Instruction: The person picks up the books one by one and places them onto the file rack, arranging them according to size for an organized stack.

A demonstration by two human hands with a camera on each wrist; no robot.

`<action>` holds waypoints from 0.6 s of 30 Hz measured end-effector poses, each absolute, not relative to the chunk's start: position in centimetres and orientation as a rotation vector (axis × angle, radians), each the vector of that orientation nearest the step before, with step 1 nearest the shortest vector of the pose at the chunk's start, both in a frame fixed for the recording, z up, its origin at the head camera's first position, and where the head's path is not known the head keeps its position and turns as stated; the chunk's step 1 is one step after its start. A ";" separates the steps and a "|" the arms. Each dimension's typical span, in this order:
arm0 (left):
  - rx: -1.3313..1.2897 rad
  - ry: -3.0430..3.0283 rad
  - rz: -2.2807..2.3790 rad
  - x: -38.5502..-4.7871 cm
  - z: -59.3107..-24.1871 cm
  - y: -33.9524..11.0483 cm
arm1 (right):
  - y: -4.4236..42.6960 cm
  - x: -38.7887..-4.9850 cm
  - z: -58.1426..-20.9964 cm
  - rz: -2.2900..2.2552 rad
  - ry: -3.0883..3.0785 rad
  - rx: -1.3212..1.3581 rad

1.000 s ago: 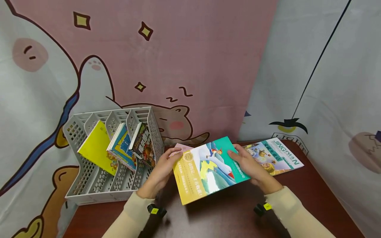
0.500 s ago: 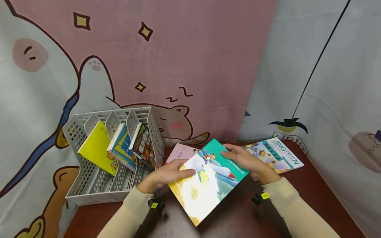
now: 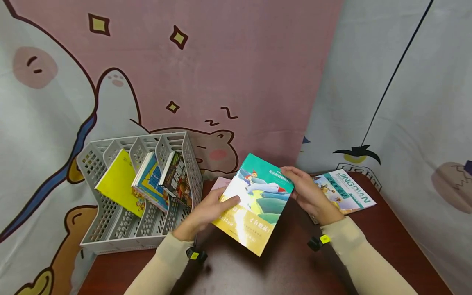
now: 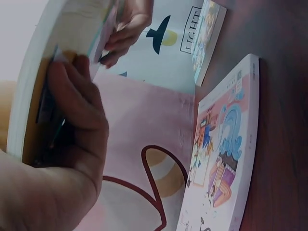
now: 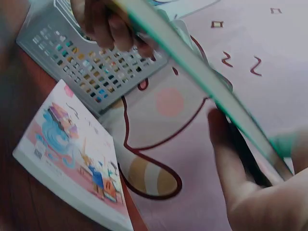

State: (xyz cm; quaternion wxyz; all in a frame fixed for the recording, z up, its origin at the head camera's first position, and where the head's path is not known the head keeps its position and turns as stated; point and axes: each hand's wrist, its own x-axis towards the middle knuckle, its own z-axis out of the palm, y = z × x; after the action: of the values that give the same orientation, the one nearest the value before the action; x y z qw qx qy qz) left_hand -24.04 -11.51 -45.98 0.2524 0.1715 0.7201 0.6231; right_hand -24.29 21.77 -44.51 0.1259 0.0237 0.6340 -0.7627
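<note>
Above the table, both hands hold a book (image 3: pixel 258 200) with a green, white and yellow illustrated cover, tilted toward me with light glaring on its lower part. My left hand (image 3: pixel 209 211) grips its left edge, thumb on the cover and fingers underneath; in the left wrist view those fingers curl against the book's underside. The right hand (image 3: pixel 307 194) pinches the upper right edge, most of its fingers behind the book. Beneath and behind lies a pink book (image 3: pixel 220 183), mostly covered in the head view, its illustrated cover plain in both wrist views.
A grey perforated file rack (image 3: pixel 121 246) stands at the left, holding a yellow book (image 3: pixel 123 184), blue books (image 3: pixel 153 182) and a dark-covered book (image 3: pixel 178 178) in separate slots. Another book (image 3: pixel 346 190), marked JINGDIAN, lies at the back right of the brown table (image 3: pixel 295 262). Printed cloth hangs behind.
Between the hands, the book has turned from lying nearly sideways to more upright, its green end now at the top. Rack and remaining books stay put.
</note>
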 end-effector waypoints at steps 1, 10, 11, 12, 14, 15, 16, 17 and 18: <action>0.466 1.967 1.718 -23.9 -46.0 -11.3 | 21.5 -24.3 -44.4 -2.247 1.836 0.079; 0.322 2.071 1.999 -23.2 -46.0 -8.8 | 17.7 -23.4 -44.5 -2.296 1.777 0.177; 0.303 2.089 2.031 -23.2 -46.0 -8.5 | 17.2 -23.1 -44.7 -2.282 1.771 0.159; 0.290 2.112 2.058 -23.1 -46.0 -8.3 | 16.6 -22.7 -44.9 -2.264 1.772 0.152; 0.249 2.153 2.114 -22.9 -45.9 -7.8 | 15.6 -22.1 -45.5 -2.238 1.771 0.140; 0.231 2.174 2.136 -22.8 -46.0 -7.6 | 15.2 -21.8 -45.8 -2.228 1.776 0.135; 0.213 2.190 2.155 -22.7 -46.0 -7.4 | 15.0 -21.5 -46.0 -2.226 1.782 0.134; 0.195 2.197 2.170 -22.6 -46.0 -7.3 | 14.8 -21.3 -46.3 -2.231 1.792 0.127; 0.180 2.193 2.183 -22.5 -46.1 -7.1 | 14.7 -21.2 -46.5 -2.244 1.801 0.139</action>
State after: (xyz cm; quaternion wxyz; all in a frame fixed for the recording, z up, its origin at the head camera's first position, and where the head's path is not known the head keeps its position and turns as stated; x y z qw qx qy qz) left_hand -22.49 -7.12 -46.12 0.0209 0.0581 0.7074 0.7041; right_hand -21.21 14.66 -46.46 0.1300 0.0477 0.6199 -0.7724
